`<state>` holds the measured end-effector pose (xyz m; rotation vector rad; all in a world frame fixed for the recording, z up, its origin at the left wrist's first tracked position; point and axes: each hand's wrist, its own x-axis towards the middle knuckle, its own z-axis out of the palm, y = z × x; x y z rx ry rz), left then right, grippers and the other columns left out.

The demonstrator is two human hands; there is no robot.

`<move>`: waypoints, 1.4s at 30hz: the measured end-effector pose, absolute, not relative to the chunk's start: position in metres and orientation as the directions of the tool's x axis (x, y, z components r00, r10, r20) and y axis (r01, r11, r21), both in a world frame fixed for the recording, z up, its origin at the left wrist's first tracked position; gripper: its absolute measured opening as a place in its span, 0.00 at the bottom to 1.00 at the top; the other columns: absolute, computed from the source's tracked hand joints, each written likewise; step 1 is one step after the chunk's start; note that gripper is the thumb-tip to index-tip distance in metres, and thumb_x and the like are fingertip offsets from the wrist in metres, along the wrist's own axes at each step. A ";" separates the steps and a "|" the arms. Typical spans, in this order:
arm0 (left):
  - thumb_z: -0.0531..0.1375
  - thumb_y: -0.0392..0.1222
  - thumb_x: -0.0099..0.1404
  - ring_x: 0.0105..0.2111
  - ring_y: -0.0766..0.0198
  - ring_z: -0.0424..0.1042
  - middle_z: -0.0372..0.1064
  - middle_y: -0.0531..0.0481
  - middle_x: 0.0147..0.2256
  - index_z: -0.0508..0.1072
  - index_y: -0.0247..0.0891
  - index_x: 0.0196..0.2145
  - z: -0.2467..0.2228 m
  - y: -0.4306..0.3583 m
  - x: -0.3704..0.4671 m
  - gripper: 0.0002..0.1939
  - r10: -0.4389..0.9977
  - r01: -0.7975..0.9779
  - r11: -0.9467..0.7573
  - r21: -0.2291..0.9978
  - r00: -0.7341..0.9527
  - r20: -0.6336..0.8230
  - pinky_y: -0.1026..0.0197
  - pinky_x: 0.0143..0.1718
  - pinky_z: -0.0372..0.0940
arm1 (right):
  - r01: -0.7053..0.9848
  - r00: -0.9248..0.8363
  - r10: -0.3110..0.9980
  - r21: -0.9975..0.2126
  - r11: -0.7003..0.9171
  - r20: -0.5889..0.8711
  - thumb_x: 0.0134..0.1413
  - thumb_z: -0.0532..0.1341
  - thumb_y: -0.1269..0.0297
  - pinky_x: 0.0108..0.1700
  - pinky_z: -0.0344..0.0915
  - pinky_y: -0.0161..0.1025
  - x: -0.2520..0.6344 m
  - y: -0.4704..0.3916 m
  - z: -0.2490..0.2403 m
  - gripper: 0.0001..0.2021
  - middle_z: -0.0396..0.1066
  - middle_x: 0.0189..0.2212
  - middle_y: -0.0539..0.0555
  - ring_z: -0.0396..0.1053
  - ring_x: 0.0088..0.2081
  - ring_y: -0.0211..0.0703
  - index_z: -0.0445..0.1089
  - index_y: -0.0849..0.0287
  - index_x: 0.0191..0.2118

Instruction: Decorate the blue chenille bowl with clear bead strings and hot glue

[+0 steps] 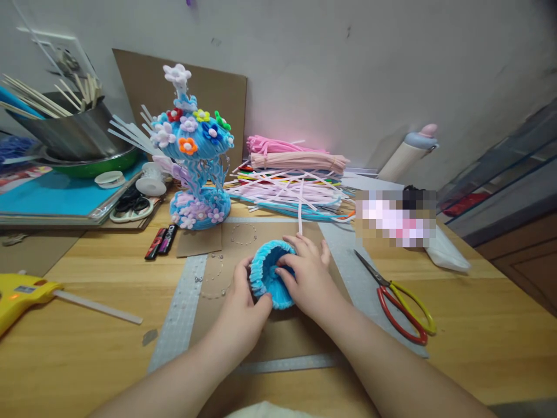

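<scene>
A small blue bowl-shaped piece of fuzzy pipe cleaners (258, 273) is held tilted above the brown cardboard (304, 342), its hollow facing me. My left hand (248, 302) is closed around its left side, the thumb on the lower rim. My right hand (311, 276) grips the right wall, with the thumb and a finger reaching into the hollow. Their tips partly hide the bottom of the bowl. A pale pink pipe cleaner (300, 203) runs up behind my right hand; its lower end is hidden there. Beaded wire strands (213, 295) lie left of my left hand.
A flowered blue pipe-cleaner ornament (194, 145) stands behind left. Bundles of pipe cleaners (296, 162) lie along the wall. Red-and-yellow-handled scissors (398, 305) rest at right on the grey mat (174, 337). A yellow glue gun (26, 296) is at left, its orange light lit.
</scene>
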<state>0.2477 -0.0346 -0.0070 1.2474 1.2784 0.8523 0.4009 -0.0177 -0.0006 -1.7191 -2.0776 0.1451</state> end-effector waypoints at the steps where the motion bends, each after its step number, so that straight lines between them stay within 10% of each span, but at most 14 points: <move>1: 0.58 0.36 0.57 0.40 0.60 0.69 0.65 0.45 0.47 0.55 0.42 0.55 -0.007 -0.034 0.248 0.28 0.965 0.169 0.186 0.968 0.155 -0.213 0.57 0.43 0.65 | 0.911 -0.137 0.953 -0.342 0.228 0.272 0.53 0.61 0.67 0.58 0.34 0.71 0.401 -0.018 -0.001 0.04 0.66 0.54 0.57 0.54 0.60 0.61 0.74 0.55 0.32; 19: 0.57 0.34 0.53 0.41 0.62 0.67 0.62 0.47 0.49 0.54 0.43 0.51 -0.007 -0.025 0.247 0.28 0.940 -0.051 0.308 0.950 0.173 -0.295 0.62 0.37 0.65 | 0.891 -0.231 0.891 -0.283 0.355 0.390 0.59 0.55 0.71 0.60 0.39 0.63 0.420 -0.027 0.025 0.11 0.70 0.49 0.56 0.63 0.54 0.51 0.73 0.53 0.40; 24: 0.57 0.35 0.52 0.39 0.61 0.67 0.63 0.47 0.45 0.54 0.42 0.51 0.000 -0.023 0.246 0.29 0.924 -0.061 0.350 0.935 0.183 -0.335 0.61 0.34 0.67 | 0.742 -0.580 0.788 -0.265 0.616 0.207 0.62 0.53 0.66 0.62 0.40 0.57 0.424 -0.037 0.043 0.11 0.75 0.43 0.53 0.69 0.46 0.44 0.72 0.54 0.45; 42: 0.57 0.35 0.53 0.40 0.61 0.66 0.67 0.49 0.41 0.55 0.41 0.51 -0.006 -0.023 0.244 0.27 0.918 -0.068 0.342 0.937 0.239 -0.317 0.60 0.39 0.63 | 0.779 -0.569 0.819 -0.273 0.565 0.071 0.64 0.50 0.63 0.65 0.35 0.58 0.418 -0.036 0.034 0.14 0.71 0.49 0.54 0.67 0.51 0.46 0.69 0.56 0.50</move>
